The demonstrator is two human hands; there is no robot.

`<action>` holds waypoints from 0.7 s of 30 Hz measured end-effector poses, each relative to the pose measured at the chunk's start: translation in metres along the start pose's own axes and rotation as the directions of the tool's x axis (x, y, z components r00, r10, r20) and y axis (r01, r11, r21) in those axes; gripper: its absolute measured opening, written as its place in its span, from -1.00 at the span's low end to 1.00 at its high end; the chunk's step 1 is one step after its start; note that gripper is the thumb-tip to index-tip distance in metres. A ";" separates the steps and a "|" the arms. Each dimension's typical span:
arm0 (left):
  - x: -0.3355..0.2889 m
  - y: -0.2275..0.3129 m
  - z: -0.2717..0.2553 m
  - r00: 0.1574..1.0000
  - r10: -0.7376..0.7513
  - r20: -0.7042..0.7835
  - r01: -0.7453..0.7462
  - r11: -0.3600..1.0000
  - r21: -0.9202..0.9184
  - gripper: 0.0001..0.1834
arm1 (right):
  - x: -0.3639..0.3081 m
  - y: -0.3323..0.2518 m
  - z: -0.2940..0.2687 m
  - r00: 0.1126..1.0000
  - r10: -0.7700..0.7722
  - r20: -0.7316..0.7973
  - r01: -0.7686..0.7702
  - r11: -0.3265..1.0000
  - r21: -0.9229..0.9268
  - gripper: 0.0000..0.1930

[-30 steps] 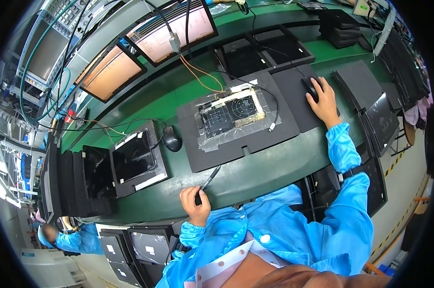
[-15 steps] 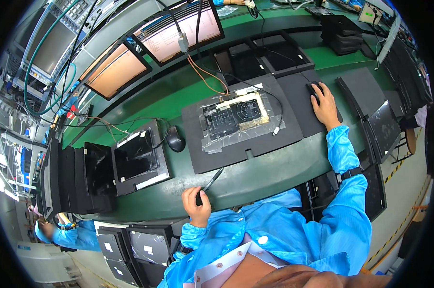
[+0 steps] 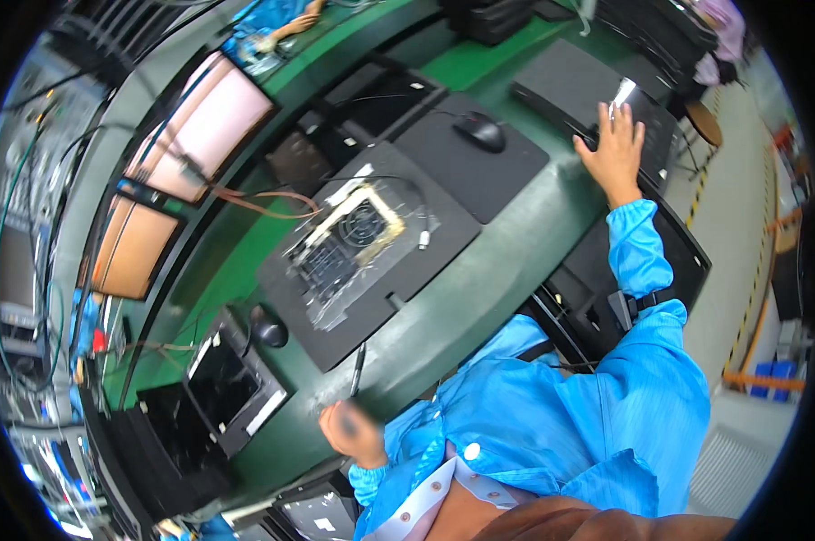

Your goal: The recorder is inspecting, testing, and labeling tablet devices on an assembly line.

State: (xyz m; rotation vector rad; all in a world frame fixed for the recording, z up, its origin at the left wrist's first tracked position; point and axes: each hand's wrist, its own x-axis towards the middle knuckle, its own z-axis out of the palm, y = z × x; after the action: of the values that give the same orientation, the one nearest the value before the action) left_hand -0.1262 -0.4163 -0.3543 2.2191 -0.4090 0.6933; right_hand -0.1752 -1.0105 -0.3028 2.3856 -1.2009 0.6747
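My right hand [image 3: 617, 149] is open, its fingers spread over the near edge of a dark flat panel [image 3: 655, 135] at the right; whether it presses on it I cannot tell. A bright glint shows by its fingertips. My left hand [image 3: 351, 435], blurred, is closed by the table's front edge around a slim dark pen [image 3: 359, 368] that points away from me. Beyond it, a black foam board [image 3: 335, 347] bears a taped-down fixture [image 3: 344, 243] with a round fan-like pattern and a cable. A black mouse [image 3: 479, 132] rests on a black mat [image 3: 506, 176].
At the left are a second mouse [image 3: 268, 325], a framed dark screen [image 3: 225, 379] and stacked dark panels [image 3: 168, 442]. Two lit monitors [image 3: 204, 126] stand along the back. Another person's hand [image 3: 299, 22] shows across the bench. A stool [image 3: 703, 124] stands at the right.
My right hand has let go of the mouse and reached right to the dark panel. The view has swung to the right. My left hand stays near the table's front edge with the pen.
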 end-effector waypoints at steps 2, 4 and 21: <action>0.004 0.009 0.003 0.995 -0.036 0.090 0.048 0.991 -0.124 -0.80 | -0.013 0.055 0.005 0.972 0.106 0.208 -0.081 0.989 -0.122 -0.13; 0.006 0.020 0.008 0.984 -0.027 0.175 0.065 0.974 -0.215 -0.79 | -0.029 0.083 0.017 0.969 0.065 0.239 -0.054 0.997 -0.051 -0.15; 0.090 0.140 0.065 0.479 0.316 0.819 0.876 -0.101 -0.472 -0.44 | -0.070 -0.006 -0.130 0.505 -0.517 -0.691 0.829 0.515 0.220 -0.73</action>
State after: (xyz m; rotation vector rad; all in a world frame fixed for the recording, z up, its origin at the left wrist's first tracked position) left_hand -0.0992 -0.5637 -0.2564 0.7380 -0.4221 -0.9660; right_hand -0.2378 -0.8933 -0.2379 2.4750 0.3349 1.3768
